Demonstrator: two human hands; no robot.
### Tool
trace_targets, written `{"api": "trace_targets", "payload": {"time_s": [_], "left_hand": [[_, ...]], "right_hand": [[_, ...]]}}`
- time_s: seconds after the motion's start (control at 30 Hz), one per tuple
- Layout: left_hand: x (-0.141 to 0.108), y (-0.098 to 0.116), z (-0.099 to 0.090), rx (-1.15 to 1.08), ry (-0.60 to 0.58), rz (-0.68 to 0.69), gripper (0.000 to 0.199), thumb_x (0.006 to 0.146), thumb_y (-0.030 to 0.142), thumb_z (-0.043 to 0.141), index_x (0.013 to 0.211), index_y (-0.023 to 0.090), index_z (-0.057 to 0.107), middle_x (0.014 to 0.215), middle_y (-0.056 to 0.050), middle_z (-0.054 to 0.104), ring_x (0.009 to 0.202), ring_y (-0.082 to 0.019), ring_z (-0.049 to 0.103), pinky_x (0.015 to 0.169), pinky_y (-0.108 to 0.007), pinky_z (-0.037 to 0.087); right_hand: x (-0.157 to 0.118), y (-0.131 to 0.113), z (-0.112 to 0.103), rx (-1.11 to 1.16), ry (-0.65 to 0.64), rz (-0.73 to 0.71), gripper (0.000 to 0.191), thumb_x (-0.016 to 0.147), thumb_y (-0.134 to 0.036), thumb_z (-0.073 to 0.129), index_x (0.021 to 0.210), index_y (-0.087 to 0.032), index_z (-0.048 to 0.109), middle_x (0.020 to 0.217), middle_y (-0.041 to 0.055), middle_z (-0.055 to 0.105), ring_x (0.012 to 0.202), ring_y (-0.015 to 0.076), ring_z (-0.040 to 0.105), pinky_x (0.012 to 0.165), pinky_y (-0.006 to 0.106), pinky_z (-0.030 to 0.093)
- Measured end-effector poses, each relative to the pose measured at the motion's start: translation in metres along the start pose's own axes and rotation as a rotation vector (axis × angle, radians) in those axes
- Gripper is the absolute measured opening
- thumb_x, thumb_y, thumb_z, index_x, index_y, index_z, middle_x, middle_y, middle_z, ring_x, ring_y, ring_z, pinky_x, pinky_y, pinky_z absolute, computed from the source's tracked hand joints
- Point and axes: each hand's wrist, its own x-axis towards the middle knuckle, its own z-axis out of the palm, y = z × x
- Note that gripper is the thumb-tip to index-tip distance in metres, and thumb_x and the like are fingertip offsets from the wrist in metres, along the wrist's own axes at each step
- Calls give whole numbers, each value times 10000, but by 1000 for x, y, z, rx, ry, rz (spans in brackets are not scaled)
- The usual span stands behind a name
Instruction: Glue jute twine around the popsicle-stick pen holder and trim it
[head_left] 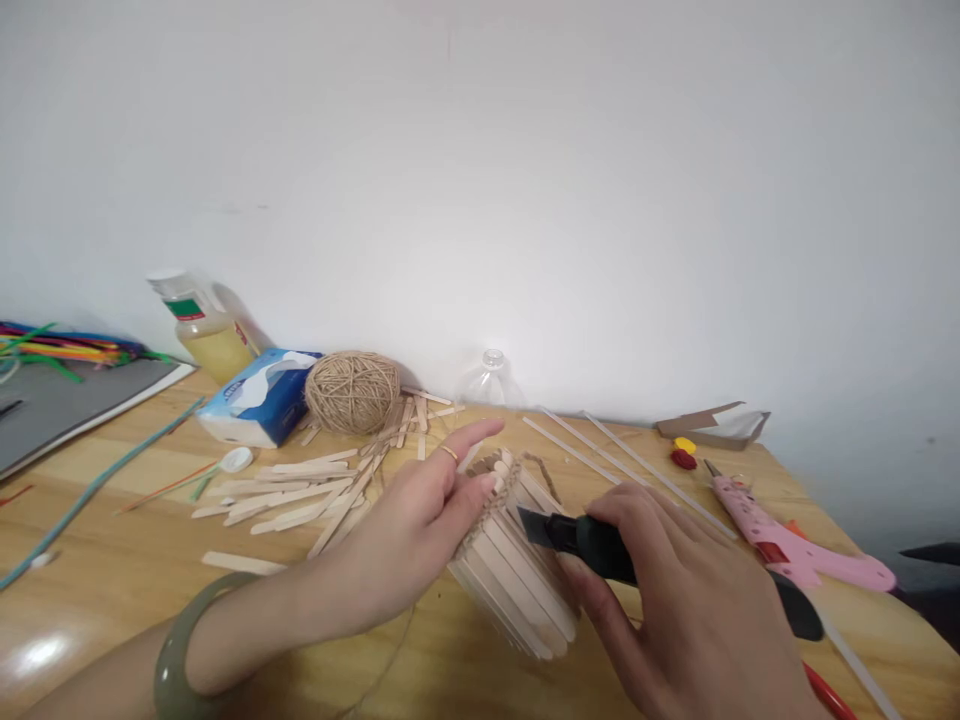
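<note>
Stretching across the lower half of the view, the wooden table (120, 570) is carrying a pretty messy craft pile. Near the wall at left, a bottle of yellowish liquid (214, 340) is sitting just behind a blue-and-white tissue pack (289, 410). Over on the right, a pink glue gun (787, 540) is lying on its side.

Now the 2 hands. The right hand (675, 580) is gripping a black utility knife (611, 550), fingers curling closed around the handle. The left hand (431, 500) is steadying a cup made of wooden sticks (517, 580) by its rim: thumb pressing there, index finger pointing out nearly straight. I can't tell what the other left fingers are doing, they're hidden.

That cup is tilting between the 2 hands, front and center. The knife's blade is hovering over or touching its side, just below the twine band; can't tell which. A ball of twine (354, 392) is resting beside the tissue pack, loose sticks (300, 490) are spreading in front of it, and 1 tiny gold ring (448, 453) is circling a left finger.
</note>
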Motion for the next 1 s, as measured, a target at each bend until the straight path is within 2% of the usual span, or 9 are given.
{"api": "trace_targets", "payload": {"time_s": [0.13, 0.37, 0.6, 0.77, 1.0], "left_hand": [[-1, 2, -1, 102, 23, 14, 458, 924, 350, 365, 1364, 228, 330, 568, 70, 387, 508, -105, 339, 464, -211, 273], [-1, 1, 3, 88, -4, 38, 443, 936, 314, 349, 1373, 271, 297, 544, 85, 430, 483, -91, 355, 466, -203, 269], [-1, 0, 4, 131, -22, 43, 456, 941, 331, 346, 1388, 284, 267, 540, 86, 463, 474, -89, 379, 466, -208, 266], [-1, 0, 1, 150, -55, 63, 448, 946, 356, 324, 1384, 272, 282, 554, 75, 488, 508, -100, 411, 534, -230, 323], [-2, 1, 1, 125, 1, 42, 449, 941, 370, 318, 1376, 258, 304, 589, 60, 438, 539, -118, 395, 552, -248, 326]], "right_hand": [[-1, -4, -2, -39, -17, -15, 130, 846, -312, 472, 778, -209, 434, 648, 3, 516, 571, 184, 503, 539, 278, 326], [-1, -9, 3, -88, 58, -28, 123, 865, -287, 432, 789, -196, 459, 668, 14, 513, 594, 187, 482, 569, 285, 309], [-3, -10, 4, -132, 77, -36, 142, 870, -293, 431, 776, -194, 474, 668, 20, 521, 604, 187, 482, 581, 294, 309], [-3, -10, 5, -120, 98, -31, 140, 871, -306, 436, 789, -196, 469, 685, 27, 540, 619, 188, 497, 582, 294, 324], [-7, -10, 11, -120, 154, 17, 154, 875, -335, 450, 848, -185, 474, 731, 45, 576, 663, 193, 528, 583, 289, 359]]}}
